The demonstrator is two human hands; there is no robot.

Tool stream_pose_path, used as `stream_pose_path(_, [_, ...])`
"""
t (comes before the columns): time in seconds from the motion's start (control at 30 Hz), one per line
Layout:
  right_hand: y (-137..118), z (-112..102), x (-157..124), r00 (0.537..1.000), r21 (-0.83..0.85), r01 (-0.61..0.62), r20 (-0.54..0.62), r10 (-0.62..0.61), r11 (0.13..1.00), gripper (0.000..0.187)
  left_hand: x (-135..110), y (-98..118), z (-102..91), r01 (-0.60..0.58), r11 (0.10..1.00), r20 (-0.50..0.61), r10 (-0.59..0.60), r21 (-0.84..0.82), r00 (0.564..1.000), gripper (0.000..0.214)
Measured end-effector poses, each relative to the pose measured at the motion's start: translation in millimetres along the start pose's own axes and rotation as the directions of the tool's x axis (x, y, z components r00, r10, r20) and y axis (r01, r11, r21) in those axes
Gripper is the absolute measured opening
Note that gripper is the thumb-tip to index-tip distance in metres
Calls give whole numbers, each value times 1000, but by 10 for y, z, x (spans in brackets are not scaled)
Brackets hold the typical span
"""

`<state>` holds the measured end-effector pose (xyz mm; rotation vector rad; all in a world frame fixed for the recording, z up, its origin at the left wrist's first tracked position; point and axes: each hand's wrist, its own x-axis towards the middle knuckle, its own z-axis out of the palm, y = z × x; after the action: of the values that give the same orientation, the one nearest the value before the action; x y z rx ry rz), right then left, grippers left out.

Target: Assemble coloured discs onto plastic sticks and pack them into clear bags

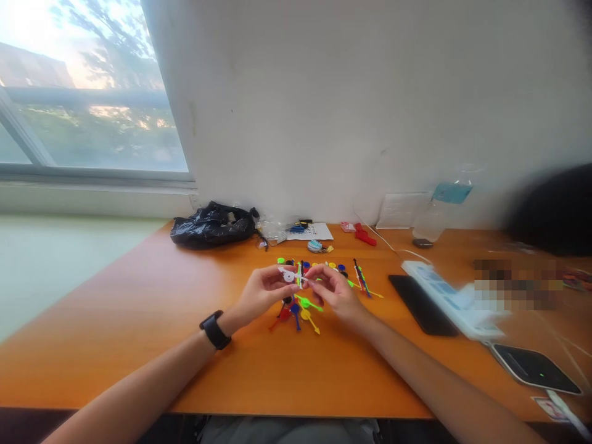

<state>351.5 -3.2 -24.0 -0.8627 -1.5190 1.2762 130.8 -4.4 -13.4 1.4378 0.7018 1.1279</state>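
While the left hand (261, 295) and right hand (340, 297) pinch a white piece (289, 277) — fingers closed on it — the work looks unfinished, with coloured pieces (306, 315) lying around it.

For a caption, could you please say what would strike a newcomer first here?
Probably the white plastic piece with a round disc, held between the left hand and right hand. Below them in the picture, bright red, blue, yellow and green plastic arrow pieces stand out on the orange-brown table. At the back left lies a shiny black plastic bag.
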Motion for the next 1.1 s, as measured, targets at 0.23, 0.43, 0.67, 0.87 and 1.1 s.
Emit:
stream_pose_path(0.23, [51,47,-48,990,-268,135,11,-137,954,23,-4,-105,13,-117,981,-15,121,154,993,39])
stream_pose_path(0.43, [13,56,-82,979,-415,199,52,-195,888,20,-24,-92,-5,-254,897,12,267,362,963,29])
stream_pose_path(0.67, [-40,78,-129,939,-558,326,97,-330,763,14,-30,-102,-11,-263,843,17,289,468,957,21])
stream_pose_path(0.87, [-48,70,-128,931,-579,348,121,-345,737,14,-56,-56,-12,-259,870,22,275,421,961,20])
stream_pose_path(1.1, [-52,55,-127,921,-588,375,153,-357,716,16,-39,-66,-9,-207,916,32,208,344,978,25])
